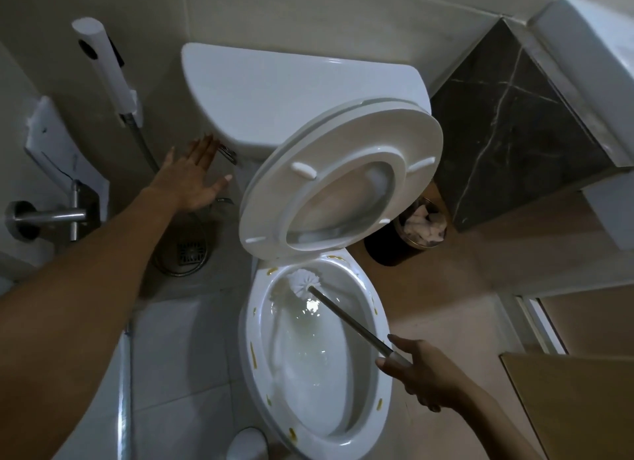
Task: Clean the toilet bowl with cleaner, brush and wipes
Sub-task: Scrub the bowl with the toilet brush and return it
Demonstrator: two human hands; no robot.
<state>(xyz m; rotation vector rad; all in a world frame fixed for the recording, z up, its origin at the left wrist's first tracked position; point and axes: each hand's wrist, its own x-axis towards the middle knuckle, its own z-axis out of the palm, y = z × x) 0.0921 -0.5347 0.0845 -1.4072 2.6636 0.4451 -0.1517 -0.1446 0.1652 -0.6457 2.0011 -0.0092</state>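
Note:
The white toilet bowl [377,374] lies open below me, with yellow blobs dotted along its rim and water in the basin. Its seat and lid [343,171] stand raised against the cistern [291,96]. My right hand [423,374] grips the metal handle of the toilet brush [350,317], whose white bristle head [303,281] rests against the far inner wall of the bowl. My left hand [194,178] reaches out with straight fingers, its fingertips at the chrome flush lever [229,154] on the cistern's left side.
A bidet sprayer [109,72] hangs on the wall at the left, its hose running down to a floor drain [192,252]. A small bin [423,226] with crumpled paper stands right of the toilet, beside a dark marble block [514,133]. A door handle [48,216] sits far left.

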